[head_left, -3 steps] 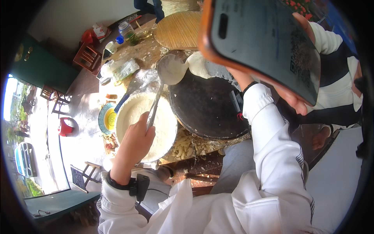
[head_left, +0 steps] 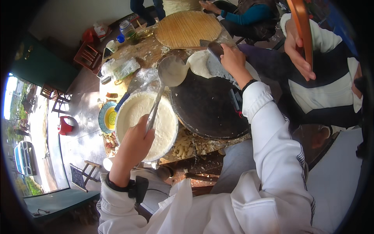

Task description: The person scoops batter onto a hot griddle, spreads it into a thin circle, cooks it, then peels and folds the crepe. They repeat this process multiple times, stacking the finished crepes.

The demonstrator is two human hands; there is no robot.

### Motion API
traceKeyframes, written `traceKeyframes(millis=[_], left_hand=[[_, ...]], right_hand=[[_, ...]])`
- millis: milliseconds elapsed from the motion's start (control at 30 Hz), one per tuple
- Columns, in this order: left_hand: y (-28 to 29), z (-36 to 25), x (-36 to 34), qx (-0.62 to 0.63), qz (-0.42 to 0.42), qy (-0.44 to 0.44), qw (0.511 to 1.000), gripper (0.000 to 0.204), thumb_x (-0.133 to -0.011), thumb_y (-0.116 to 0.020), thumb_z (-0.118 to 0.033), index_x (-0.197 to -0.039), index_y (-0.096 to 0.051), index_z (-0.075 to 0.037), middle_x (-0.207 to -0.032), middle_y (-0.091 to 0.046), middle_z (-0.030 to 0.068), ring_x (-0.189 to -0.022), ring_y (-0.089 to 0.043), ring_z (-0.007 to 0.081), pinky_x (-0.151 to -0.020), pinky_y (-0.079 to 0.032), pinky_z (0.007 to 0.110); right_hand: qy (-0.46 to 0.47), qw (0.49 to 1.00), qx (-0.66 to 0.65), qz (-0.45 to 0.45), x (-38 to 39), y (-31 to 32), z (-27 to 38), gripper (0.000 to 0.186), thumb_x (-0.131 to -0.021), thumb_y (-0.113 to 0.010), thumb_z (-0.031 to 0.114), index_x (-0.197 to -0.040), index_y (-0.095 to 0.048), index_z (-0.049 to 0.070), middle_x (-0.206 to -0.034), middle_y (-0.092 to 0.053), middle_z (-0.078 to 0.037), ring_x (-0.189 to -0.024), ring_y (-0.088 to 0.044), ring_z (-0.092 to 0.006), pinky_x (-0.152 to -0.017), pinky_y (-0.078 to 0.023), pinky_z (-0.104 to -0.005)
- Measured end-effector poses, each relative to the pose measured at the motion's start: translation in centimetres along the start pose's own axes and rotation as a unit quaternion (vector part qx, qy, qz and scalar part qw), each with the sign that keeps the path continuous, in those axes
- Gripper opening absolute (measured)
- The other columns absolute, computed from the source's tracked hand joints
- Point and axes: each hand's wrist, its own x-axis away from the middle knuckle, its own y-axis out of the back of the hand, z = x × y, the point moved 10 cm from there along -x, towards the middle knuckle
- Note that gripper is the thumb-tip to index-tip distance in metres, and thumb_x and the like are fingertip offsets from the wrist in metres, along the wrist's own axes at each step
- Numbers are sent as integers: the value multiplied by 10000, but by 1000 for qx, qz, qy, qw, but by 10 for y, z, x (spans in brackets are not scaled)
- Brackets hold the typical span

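Observation:
My left hand (head_left: pixel 134 138) grips the long handle of a metal ladle (head_left: pixel 171 72), whose bowl holds pale batter. Below the handle is a white basin of batter (head_left: pixel 142 109). Beside it is a round black griddle (head_left: pixel 206 111), with a white batter patch (head_left: pixel 198 64) at its far edge. At that edge my right hand (head_left: pixel 231 60) is closed on a flat scraper (head_left: pixel 214 50); its blade is partly hidden.
A round bamboo board (head_left: pixel 187 27), bagged items (head_left: pixel 122 66), a jar (head_left: pixel 127 31) and blue-rimmed bowl (head_left: pixel 105 117) share the cluttered table. A co-worker's hand (head_left: pixel 296 58) holds an orange-cased phone (head_left: pixel 304 27) at right. A seated person (head_left: pixel 249 17) is behind. Chairs (head_left: pixel 85 54) stand left.
The co-worker's phone has moved up and right and turned edge-on, uncovering my right hand and the seated person. My left hand and the ladle have shifted very slightly.

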Motion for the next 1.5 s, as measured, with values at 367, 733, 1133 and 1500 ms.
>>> traceKeyframes(millis=[367, 733, 1133, 1500], left_hand=[[-15, 55, 43, 276, 122, 170, 938, 454, -895, -500, -96, -1331, -423, 8, -667, -494, 12, -460, -441, 80, -411, -365, 230], [-21, 64, 102, 549, 216, 172, 789, 529, -864, -480, -65, -1371, -373, 44, -637, -451, 39, -430, -384, 81, -365, -282, 207], [-8, 126, 131, 645, -16, 128, 754, 502, -947, -490, -144, -1411, -349, -13, -622, -406, -4, -403, -328, 52, -354, -262, 185], [-122, 179, 135, 687, -116, 186, 693, 373, -962, -438, -165, -1321, -440, -65, -703, -478, 20, -475, -457, 107, -406, -368, 244]], right_hand=[[28, 998, 55, -29, -11, 15, 12, 345, -841, -607, 158, -1184, -566, 158, -884, -692, -143, -857, -671, -313, -756, -509, -443], [149, 988, -21, 30, 14, 15, 41, 403, -826, -643, 160, -1218, -555, 184, -935, -686, -139, -864, -654, -327, -737, -496, -465], [283, 954, -74, 63, 49, 13, 71, 386, -800, -678, 170, -1175, -587, 171, -838, -677, -134, -823, -645, -338, -700, -494, -455], [311, 948, -55, 33, 54, 11, 91, 278, -801, -665, 164, -1076, -629, 179, -833, -676, -121, -822, -635, -330, -700, -485, -443]])
